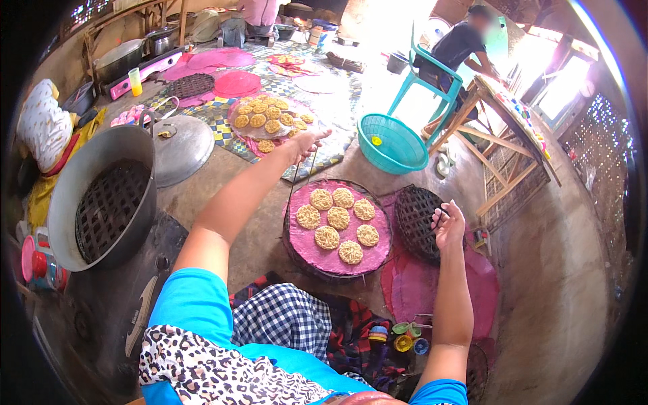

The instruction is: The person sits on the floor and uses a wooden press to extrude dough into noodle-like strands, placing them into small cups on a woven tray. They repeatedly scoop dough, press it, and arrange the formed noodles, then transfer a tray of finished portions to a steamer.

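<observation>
A round tray (316, 257) lined with pink cloth sits in front of me, holding several round noodle cakes (338, 218). From its left rim a thin cord handle (291, 196) rises to my left hand (307, 146), which is closed on it with one finger pointing out. My right hand (449, 226) has its fingers curled at the right edge of a black woven tray (415, 223); what they hold, if anything, is unclear. That woven tray lies partly on a pink cloth (412, 290), just right of the noodle cakes.
At left stands a large deep pot (62, 202), its lid (183, 150) beside it. More noodle cakes (260, 118) lie on a patterned mat (337, 101). A turquoise basket (393, 145) stands beyond; a person (455, 50) sits by a wooden table (503, 101). Small colourful cups (403, 343) lie near me.
</observation>
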The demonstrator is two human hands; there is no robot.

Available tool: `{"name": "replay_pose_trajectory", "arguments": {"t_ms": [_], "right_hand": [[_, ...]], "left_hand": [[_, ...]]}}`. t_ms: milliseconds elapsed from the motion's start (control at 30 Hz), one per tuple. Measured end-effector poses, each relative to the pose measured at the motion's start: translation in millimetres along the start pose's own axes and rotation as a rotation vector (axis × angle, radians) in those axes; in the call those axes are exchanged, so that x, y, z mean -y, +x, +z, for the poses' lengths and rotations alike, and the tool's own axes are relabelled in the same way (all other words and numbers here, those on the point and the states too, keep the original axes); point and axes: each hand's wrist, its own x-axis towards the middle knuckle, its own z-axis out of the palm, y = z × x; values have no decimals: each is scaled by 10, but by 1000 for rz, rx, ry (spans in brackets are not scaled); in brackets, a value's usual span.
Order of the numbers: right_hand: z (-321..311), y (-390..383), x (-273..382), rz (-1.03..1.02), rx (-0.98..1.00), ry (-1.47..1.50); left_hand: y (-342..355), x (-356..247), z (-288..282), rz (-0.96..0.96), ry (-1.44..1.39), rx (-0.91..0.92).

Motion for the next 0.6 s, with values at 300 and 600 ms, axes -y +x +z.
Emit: {"name": "replay_pose_trajectory", "arguments": {"t_ms": [300,600], "right_hand": [[87,-111,314,-26,5,70],[609,-587,1346,-302,147,28]], "left_hand": [[-324,-363,-76,75,-113,21],[-963,-1328,-710,116,72,-37]]}}
